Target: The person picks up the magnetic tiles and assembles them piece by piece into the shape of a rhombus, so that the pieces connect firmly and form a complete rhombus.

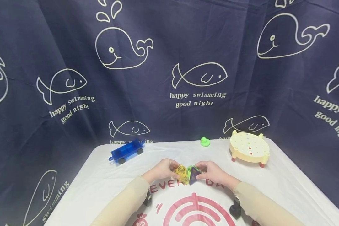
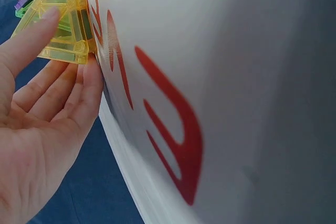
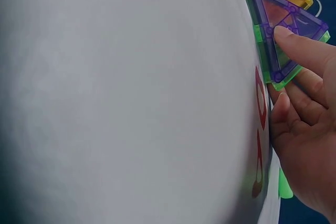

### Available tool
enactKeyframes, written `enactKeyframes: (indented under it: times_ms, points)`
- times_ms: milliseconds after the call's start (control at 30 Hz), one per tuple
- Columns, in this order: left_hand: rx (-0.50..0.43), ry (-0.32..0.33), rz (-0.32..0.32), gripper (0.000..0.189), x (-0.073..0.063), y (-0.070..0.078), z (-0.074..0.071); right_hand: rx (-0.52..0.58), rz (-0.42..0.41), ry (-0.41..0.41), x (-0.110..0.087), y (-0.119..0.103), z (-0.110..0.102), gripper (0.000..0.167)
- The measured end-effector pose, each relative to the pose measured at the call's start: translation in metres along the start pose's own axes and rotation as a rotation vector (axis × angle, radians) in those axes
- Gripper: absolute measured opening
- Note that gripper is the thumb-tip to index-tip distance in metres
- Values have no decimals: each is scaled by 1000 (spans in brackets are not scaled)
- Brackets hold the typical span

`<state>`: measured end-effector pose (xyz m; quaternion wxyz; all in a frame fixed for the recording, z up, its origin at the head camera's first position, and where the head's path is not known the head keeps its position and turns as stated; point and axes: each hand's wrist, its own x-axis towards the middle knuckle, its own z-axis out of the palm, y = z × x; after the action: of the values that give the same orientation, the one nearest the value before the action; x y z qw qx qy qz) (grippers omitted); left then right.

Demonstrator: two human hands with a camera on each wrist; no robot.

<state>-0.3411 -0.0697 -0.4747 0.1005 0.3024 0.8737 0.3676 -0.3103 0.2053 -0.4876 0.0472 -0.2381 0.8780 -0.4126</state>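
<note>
My left hand [image 1: 165,168] holds yellow triangular magnetic tiles [image 1: 182,174], thumb on a face and fingers at the lower edge. From the other side, my right hand [image 1: 213,172] grips a purple triangular tile [image 1: 195,175] together with green tiles [image 3: 262,51]. In the right wrist view the thumb presses the purple face while the fingers lie behind and below. The two groups meet between the hands, low over the white tablecloth [image 1: 169,201]. The left wrist view shows the yellow tiles [image 2: 65,51] joined at an angle, with green and purple behind them.
A blue wheeled toy car base [image 1: 127,151] stands at the back left. Near the back edge sits a small green duck [image 1: 205,142]. A cream round toy table [image 1: 250,146] with short legs is at the back right. A dark printed curtain [image 1: 161,122] hangs behind the table.
</note>
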Motion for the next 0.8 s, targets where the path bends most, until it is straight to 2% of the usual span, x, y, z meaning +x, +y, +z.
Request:
enactKeyframes:
  times_ms: [367, 800]
  points:
    - [-19, 26, 2, 33, -3, 0, 1, 29, 21, -8, 1, -1, -1, 37]
    - [-25, 32, -6, 32, -3, 4, -2, 29, -18, 7, 2, -1, -2, 37]
